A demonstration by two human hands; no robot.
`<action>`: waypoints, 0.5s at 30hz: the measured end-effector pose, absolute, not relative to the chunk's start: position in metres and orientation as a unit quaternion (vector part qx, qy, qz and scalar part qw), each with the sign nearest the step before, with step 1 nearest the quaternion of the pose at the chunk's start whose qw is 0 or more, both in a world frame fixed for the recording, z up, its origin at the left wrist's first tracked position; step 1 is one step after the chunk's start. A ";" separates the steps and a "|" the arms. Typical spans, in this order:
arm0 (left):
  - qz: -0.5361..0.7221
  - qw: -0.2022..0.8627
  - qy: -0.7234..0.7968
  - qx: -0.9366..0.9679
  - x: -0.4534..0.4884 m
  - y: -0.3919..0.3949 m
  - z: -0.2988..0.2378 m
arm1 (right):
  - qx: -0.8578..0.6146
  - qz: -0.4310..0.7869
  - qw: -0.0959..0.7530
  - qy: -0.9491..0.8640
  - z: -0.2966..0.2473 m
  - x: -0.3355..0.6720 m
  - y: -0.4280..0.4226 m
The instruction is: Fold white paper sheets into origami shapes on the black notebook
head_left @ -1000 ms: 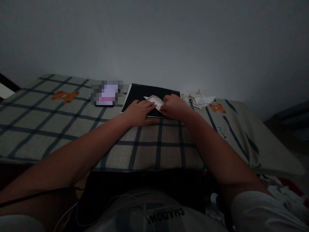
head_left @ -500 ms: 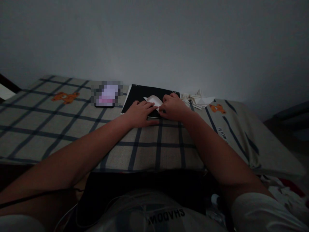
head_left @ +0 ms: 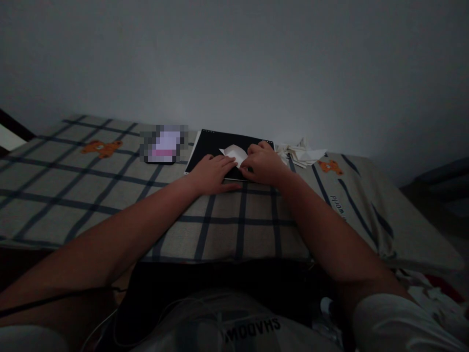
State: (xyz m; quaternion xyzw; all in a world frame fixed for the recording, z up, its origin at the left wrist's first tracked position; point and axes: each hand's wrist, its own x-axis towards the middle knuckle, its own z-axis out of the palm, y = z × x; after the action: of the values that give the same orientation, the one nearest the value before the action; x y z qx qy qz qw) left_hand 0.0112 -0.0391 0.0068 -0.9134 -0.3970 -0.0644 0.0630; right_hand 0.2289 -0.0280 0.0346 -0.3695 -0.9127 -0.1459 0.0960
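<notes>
A small sheet of folded white paper (head_left: 234, 151) lies on a black notebook (head_left: 209, 144), a pointed corner sticking out to its left. My left hand (head_left: 213, 173) lies with fingers stretched out, their tips pressing the paper's near left side and the thumb resting on the cloth. At the paper's right edge, my right hand (head_left: 264, 164) is closed, with thumb and index finger pinching the near right corner. Part of the paper is hidden under my fingers.
A pixelated phone (head_left: 163, 144) lies left of the notebook. To its right is a pile of folded white paper pieces (head_left: 304, 154). A checked cloth (head_left: 120, 195) with bear figures covers the table, which meets a grey wall (head_left: 234, 63) behind.
The right thumb and fingers have drawn slightly closer on the paper's near corner. My left hand stays nearly in place, and the whole view has shifted very slightly.
</notes>
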 end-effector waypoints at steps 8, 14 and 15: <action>-0.064 0.066 -0.378 -0.921 0.005 -0.035 0.008 | -0.429 0.042 0.338 -0.836 0.013 0.242 -0.003; -0.062 0.060 -0.364 -0.927 0.004 -0.035 0.010 | -0.498 0.126 0.397 -0.761 0.000 0.247 0.013; -0.061 0.060 -0.363 -0.928 0.004 -0.035 0.010 | -0.497 0.128 0.397 -0.761 -0.001 0.248 0.015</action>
State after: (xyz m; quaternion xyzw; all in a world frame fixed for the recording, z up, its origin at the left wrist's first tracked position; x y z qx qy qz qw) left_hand 0.0039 -0.0353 0.0096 -0.9279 -0.3630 -0.0607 0.0597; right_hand 0.2479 0.0145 -0.0008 -0.4966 -0.7613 0.1281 0.3968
